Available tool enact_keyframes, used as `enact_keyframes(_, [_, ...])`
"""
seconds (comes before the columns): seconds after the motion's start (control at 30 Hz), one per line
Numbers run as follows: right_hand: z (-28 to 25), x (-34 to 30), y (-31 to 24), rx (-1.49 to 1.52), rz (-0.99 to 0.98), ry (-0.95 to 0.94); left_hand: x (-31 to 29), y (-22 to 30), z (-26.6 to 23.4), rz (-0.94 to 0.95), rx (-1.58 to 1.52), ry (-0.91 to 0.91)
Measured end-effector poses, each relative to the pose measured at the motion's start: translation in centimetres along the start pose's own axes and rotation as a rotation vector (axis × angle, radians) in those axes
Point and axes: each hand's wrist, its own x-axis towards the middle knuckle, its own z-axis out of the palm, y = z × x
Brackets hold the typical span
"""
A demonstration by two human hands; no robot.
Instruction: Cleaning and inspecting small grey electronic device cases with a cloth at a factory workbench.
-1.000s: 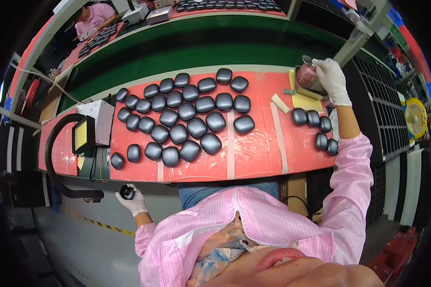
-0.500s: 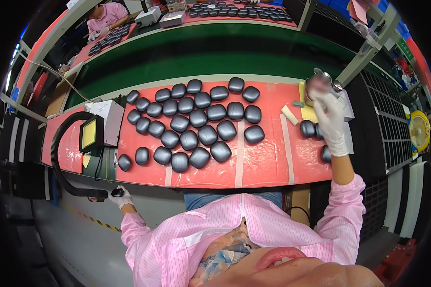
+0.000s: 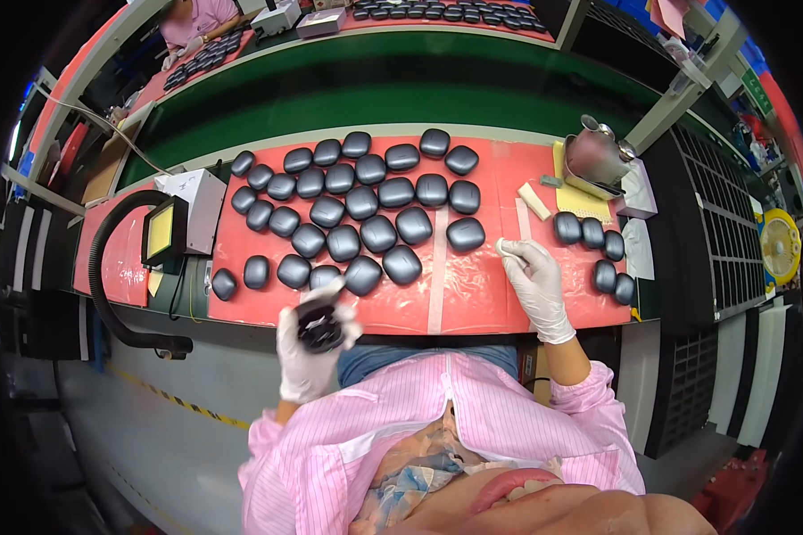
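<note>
In my gloved left hand (image 3: pixel 302 366) is a dark rounded case (image 3: pixel 319 325), held just off the table's front edge; its black hollow inside faces up, blurred by motion. My gloved right hand (image 3: pixel 539 290) pinches a small white wad (image 3: pixel 501 246) between thumb and fingertips, over the red-covered table. Several grey-blue rounded cases (image 3: pixel 361 202) lie spread to the left and middle of the table, the nearest just beyond my left hand. A smaller group of the same cases (image 3: pixel 591 234) lies right of my right hand.
A metal container (image 3: pixel 591 169) stands on yellow sheets (image 3: pixel 583 206) at the back right, near a cream block (image 3: pixel 534 201). On the left are a boxy unit (image 3: pixel 203 209) and a bent black hose (image 3: pixel 101 276). Across the green belt (image 3: pixel 366 89), a person (image 3: pixel 196 25) works.
My left hand has come from the hose's lower end to the table's front edge, carrying the case. My right hand has moved from the metal container toward the middle, with the white wad.
</note>
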Motion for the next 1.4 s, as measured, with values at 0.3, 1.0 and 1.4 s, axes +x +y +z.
enact_keyframes(0.3, [-2.0, -2.7, 1.0, 0.123, 0.077, 0.215, 6.7, -4.5, 9.7, -0.297, -0.182, -0.229])
enact_keyframes(1.0, [1.7, -2.8, -4.4, -0.286, -0.605, 0.012, 6.0, -7.1, 12.1, -0.386, -0.185, -0.103])
enact_keyframes(1.4, [0.8, -3.1, -3.9, 0.021, -0.388, 0.125, 6.9, -7.5, 10.1, -0.571, -0.121, -0.032])
